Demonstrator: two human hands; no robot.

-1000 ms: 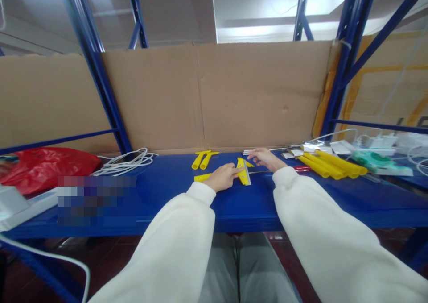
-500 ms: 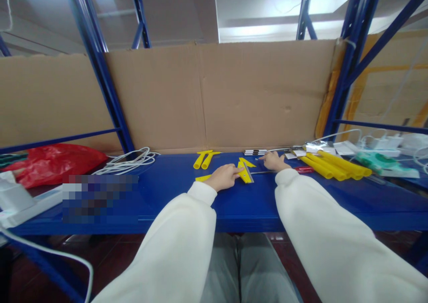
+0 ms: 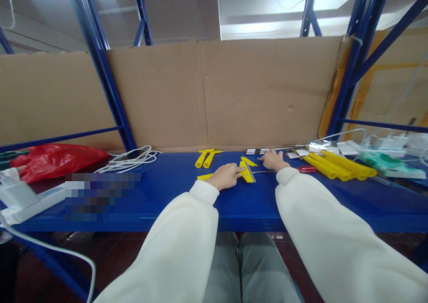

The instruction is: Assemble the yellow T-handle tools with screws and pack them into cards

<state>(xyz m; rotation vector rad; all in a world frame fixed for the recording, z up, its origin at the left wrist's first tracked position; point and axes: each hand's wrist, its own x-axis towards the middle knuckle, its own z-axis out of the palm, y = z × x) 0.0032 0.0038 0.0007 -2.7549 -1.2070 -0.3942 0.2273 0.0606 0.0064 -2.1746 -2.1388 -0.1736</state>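
Note:
My left hand (image 3: 227, 176) is closed around a yellow scraper (image 3: 247, 173) lying low over the blue table; its handle shows left of the hand and its metal blade edge faces right. A separate yellow triangular piece (image 3: 249, 161) rests just behind the scraper head. My right hand (image 3: 274, 160) is at the table behind and to the right, thumb and fingertips drawn together in a pinch; whatever is between them is too small to make out. A screwdriver with a red handle (image 3: 306, 169) lies beside that hand, its shaft pointing left toward the scraper.
Two yellow scraper parts (image 3: 204, 158) lie at the back near the cardboard wall (image 3: 160, 102). Several yellow handles (image 3: 334, 165) sit at right, near a green-and-white packet (image 3: 384, 162). Black-and-white strips (image 3: 257, 151) lie behind my right hand. At left are coiled white cable (image 3: 133, 159) and a red bag (image 3: 60, 160).
The view has shifted slightly. My left hand keeps its hold on the scraper, and the fingers of my right hand have moved a little at the same spot.

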